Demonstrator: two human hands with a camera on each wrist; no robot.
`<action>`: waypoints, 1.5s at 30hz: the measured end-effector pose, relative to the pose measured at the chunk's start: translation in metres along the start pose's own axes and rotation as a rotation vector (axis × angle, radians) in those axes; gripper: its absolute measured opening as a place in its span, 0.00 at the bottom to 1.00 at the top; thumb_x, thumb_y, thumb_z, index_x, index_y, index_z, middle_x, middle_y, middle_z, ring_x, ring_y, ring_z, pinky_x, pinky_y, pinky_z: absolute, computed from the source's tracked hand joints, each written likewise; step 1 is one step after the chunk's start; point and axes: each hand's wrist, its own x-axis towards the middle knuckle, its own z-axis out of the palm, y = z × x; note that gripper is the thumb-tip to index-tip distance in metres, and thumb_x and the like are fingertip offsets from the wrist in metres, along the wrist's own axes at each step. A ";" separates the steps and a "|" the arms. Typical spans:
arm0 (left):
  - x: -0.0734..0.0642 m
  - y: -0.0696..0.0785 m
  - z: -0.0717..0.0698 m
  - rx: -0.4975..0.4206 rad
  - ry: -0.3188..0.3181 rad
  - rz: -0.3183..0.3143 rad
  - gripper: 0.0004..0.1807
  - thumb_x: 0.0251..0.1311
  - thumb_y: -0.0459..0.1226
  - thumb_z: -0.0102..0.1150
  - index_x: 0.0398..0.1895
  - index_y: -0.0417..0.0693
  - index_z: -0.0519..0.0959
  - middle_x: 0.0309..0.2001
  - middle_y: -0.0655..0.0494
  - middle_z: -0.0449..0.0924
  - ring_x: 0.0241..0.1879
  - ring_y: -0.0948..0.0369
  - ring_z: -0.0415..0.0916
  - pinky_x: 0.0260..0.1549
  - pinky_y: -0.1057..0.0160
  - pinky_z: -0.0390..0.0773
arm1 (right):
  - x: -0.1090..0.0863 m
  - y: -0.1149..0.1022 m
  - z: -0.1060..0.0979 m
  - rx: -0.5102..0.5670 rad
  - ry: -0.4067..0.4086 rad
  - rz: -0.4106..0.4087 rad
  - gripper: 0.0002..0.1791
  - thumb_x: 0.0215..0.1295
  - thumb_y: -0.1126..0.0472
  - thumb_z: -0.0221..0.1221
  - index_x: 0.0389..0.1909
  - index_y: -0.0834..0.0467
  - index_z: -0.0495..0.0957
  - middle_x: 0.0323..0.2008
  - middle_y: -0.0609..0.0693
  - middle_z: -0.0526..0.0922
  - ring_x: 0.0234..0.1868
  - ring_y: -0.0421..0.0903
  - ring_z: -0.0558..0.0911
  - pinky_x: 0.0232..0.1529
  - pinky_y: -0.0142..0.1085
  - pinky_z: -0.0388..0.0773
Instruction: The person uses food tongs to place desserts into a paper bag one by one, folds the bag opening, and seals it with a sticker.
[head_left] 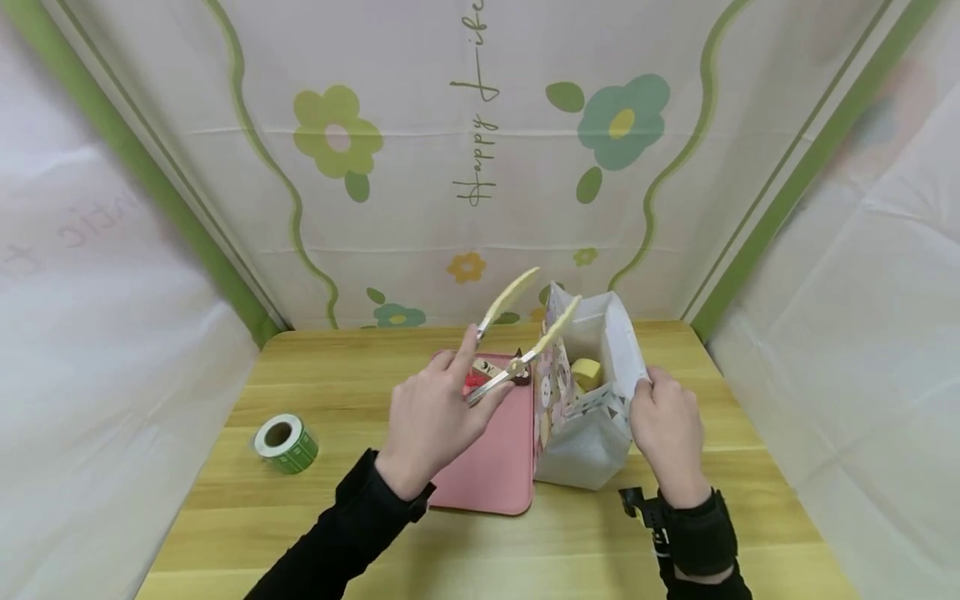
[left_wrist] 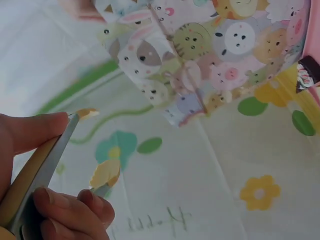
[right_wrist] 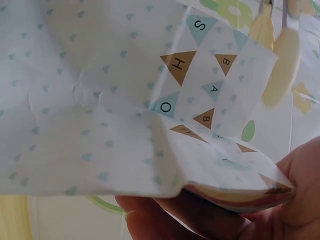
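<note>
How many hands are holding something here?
2: the left hand holds the yellow-tipped tongs; the right hand grips the upper edge of the patterned bag.

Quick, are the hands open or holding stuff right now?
Left hand: holding silver metal tongs with pale-yellow tips, spread open.
Right hand: holding a white, animal-patterned paper bag by its rim.

Wood-grain tbl (head_left: 225, 533): grn label roll (head_left: 298, 451) L side, pink tray (head_left: 495, 467) mid, patterned bag (head_left: 585, 446) upright just R of tray.
</note>
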 end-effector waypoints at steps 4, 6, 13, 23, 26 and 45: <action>-0.022 -0.019 0.002 -0.039 0.013 -0.114 0.42 0.57 0.55 0.68 0.69 0.40 0.70 0.22 0.58 0.68 0.14 0.65 0.55 0.12 0.65 0.54 | -0.001 0.001 0.001 0.001 -0.002 -0.006 0.22 0.76 0.61 0.39 0.55 0.69 0.76 0.39 0.68 0.80 0.26 0.55 0.77 0.18 0.42 0.67; -0.033 -0.028 0.007 -0.055 -0.010 -0.189 0.42 0.56 0.55 0.69 0.68 0.40 0.70 0.19 0.60 0.62 0.14 0.65 0.55 0.12 0.65 0.55 | -0.002 0.001 0.001 -0.001 -0.002 -0.007 0.22 0.76 0.61 0.39 0.56 0.69 0.76 0.40 0.68 0.80 0.27 0.55 0.77 0.18 0.42 0.68; -0.070 -0.059 0.047 -0.014 -0.202 -0.437 0.44 0.57 0.63 0.60 0.68 0.42 0.71 0.16 0.56 0.63 0.12 0.61 0.58 0.10 0.62 0.55 | -0.001 0.001 0.002 -0.001 -0.002 -0.003 0.22 0.76 0.61 0.39 0.56 0.70 0.75 0.40 0.69 0.80 0.27 0.56 0.77 0.18 0.42 0.68; -0.093 -0.078 0.098 -0.016 -0.369 -0.608 0.44 0.57 0.64 0.60 0.69 0.45 0.71 0.16 0.54 0.63 0.11 0.61 0.55 0.09 0.63 0.53 | 0.000 -0.001 0.005 0.001 -0.010 -0.009 0.22 0.76 0.60 0.39 0.53 0.70 0.76 0.34 0.65 0.80 0.22 0.53 0.74 0.16 0.42 0.66; -0.095 -0.079 0.106 -0.014 -0.387 -0.609 0.43 0.56 0.62 0.62 0.67 0.43 0.72 0.14 0.54 0.61 0.10 0.62 0.53 0.09 0.63 0.52 | 0.000 -0.002 0.006 0.001 -0.017 -0.015 0.22 0.76 0.60 0.39 0.55 0.70 0.76 0.36 0.65 0.80 0.23 0.53 0.75 0.16 0.41 0.66; -0.101 -0.078 0.128 0.075 -0.371 -0.549 0.36 0.52 0.58 0.67 0.56 0.42 0.77 0.21 0.47 0.72 0.15 0.55 0.67 0.11 0.56 0.64 | -0.001 -0.001 0.008 -0.015 0.001 -0.035 0.20 0.75 0.61 0.39 0.46 0.67 0.77 0.31 0.63 0.79 0.21 0.53 0.73 0.16 0.42 0.65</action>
